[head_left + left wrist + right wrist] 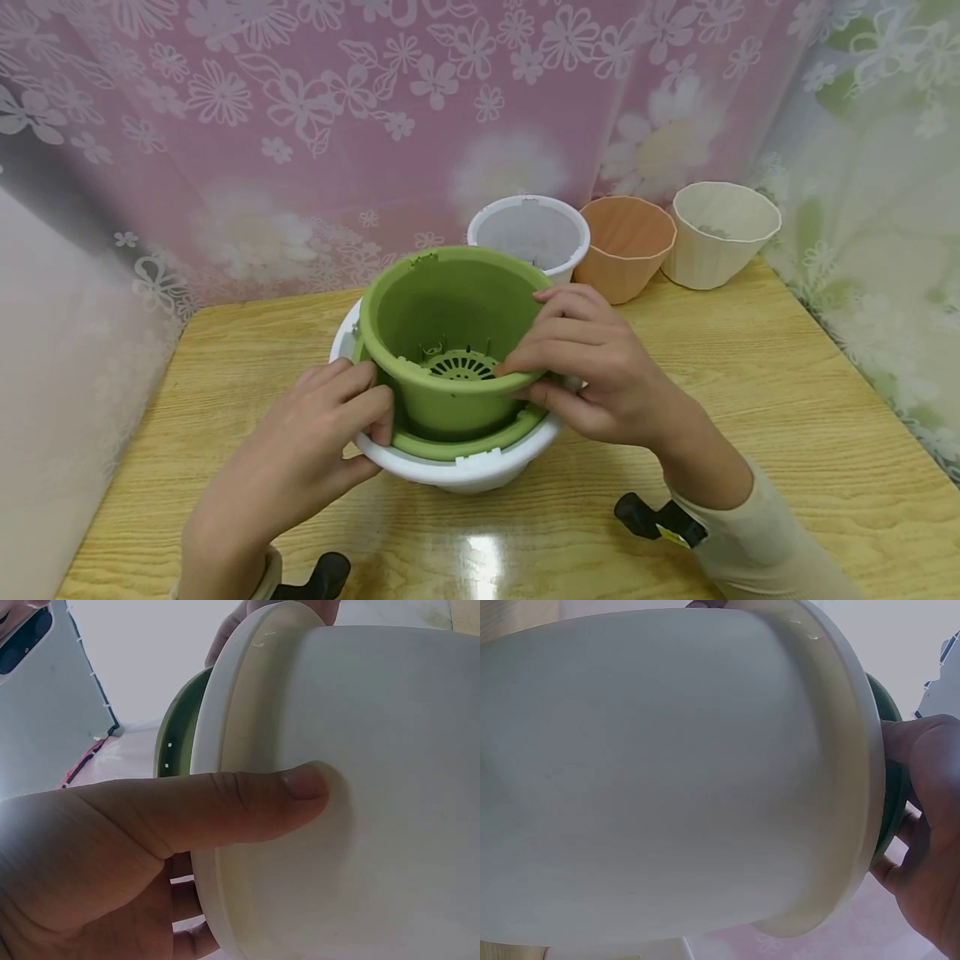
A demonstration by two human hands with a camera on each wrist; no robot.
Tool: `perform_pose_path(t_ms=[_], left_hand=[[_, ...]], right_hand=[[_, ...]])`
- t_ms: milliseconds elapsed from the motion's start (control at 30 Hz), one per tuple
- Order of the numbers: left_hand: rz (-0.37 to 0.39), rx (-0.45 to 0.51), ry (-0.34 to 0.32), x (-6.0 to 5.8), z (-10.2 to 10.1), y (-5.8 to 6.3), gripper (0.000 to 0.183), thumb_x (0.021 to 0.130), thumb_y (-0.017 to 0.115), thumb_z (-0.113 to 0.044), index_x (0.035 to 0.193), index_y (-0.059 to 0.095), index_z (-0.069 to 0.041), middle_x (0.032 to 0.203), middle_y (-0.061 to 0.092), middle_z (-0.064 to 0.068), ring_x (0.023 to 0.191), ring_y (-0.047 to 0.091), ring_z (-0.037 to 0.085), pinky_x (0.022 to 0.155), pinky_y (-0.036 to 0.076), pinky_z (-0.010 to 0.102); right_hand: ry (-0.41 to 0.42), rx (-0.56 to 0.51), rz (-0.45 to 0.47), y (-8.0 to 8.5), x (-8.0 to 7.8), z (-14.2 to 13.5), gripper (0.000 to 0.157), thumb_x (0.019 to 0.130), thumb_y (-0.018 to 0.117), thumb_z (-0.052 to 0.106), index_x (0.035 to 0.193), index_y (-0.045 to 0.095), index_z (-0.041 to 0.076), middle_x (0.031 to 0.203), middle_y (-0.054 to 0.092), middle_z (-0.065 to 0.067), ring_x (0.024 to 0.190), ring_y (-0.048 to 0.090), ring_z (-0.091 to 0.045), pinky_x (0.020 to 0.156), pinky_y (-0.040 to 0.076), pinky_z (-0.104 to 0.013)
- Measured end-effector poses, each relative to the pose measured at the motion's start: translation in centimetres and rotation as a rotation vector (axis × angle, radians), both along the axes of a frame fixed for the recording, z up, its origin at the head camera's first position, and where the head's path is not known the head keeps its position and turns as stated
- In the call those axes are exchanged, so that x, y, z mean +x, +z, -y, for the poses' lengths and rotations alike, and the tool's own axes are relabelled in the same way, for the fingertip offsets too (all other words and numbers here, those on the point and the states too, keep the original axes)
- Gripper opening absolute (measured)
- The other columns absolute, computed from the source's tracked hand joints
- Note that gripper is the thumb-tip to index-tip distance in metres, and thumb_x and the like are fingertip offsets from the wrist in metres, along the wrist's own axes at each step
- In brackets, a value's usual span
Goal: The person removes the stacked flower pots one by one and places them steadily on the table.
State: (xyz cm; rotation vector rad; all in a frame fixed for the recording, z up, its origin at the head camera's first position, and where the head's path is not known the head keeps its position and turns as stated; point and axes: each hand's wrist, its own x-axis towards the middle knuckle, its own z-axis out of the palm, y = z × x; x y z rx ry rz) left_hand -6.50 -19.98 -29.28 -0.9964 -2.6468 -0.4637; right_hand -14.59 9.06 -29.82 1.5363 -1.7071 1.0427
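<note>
A green flowerpot [457, 292] with a slotted bottom stands partly raised inside a second green pot, whose rim [450, 451] shows below it. Both sit within a white pot [480, 475] on the table. My right hand [592, 367] pinches the upper green pot's rim at its right side, fingers over the inside and thumb underneath. With my left hand [300, 442] I grip the white pot's left edge. In the left wrist view the thumb [255, 806] lies against its outer wall. The right wrist view is mostly filled by the white pot's side [667, 780].
Behind stand a white pot [562, 271], an orange pot [618, 279] and a cream pot [705, 258] in a row along the back right of the wooden table [247, 350]. A flowered pink curtain [337, 167] hangs behind the table.
</note>
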Motion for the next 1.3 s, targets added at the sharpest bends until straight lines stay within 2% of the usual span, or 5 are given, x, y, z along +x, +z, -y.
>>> perform_pose_path(t_ms=[367, 667, 1133, 1300], left_hand=[[-0.008, 0.005, -0.002, 0.04, -0.16, -0.05, 0.037, 0.075, 0.08, -0.01, 0.079, 0.045, -0.024, 0.084, 0.039, -0.013, 0.081, 0.038, 0.008, 0.076, 0.031, 0.026], [-0.016, 0.003, -0.005, 0.08, -0.09, -0.18, 0.038, 0.073, 0.08, -0.009, 0.079, 0.046, -0.023, 0.083, 0.04, -0.013, 0.081, 0.039, 0.008, 0.076, 0.032, 0.027], [-0.006, -0.001, 0.0, 0.09, -0.06, -0.18, 0.037, 0.074, 0.079, -0.008, 0.08, 0.046, -0.024, 0.084, 0.04, -0.014, 0.081, 0.038, 0.009, 0.076, 0.031, 0.026], [-0.01, -0.001, -0.002, 0.1, -0.08, -0.15, 0.038, 0.073, 0.08, -0.008, 0.079, 0.045, -0.023, 0.083, 0.039, -0.014, 0.081, 0.038, 0.008, 0.076, 0.031, 0.026]], right_hand=[[-0.004, -0.045, -0.021, 0.32, 0.12, -0.33, 0.023, 0.098, 0.061, 0.027, 0.094, 0.074, 0.009, 0.087, 0.072, 0.003, 0.083, 0.056, -0.019, 0.104, 0.037, -0.043], [0.025, -0.16, -0.039, 0.38, 0.16, 0.0, 0.023, 0.096, 0.064, 0.024, 0.088, 0.074, 0.005, 0.083, 0.071, -0.001, 0.08, 0.055, -0.021, 0.103, 0.039, -0.044], [0.03, -0.242, -0.044, 0.5, 0.19, -0.19, 0.026, 0.095, 0.066, 0.024, 0.082, 0.073, 0.002, 0.079, 0.07, -0.002, 0.077, 0.054, -0.022, 0.104, 0.04, -0.042], [0.028, -0.323, -0.054, 0.38, 0.07, -0.11, 0.026, 0.092, 0.069, 0.023, 0.078, 0.072, 0.001, 0.076, 0.07, -0.003, 0.076, 0.054, -0.024, 0.103, 0.041, -0.042]])
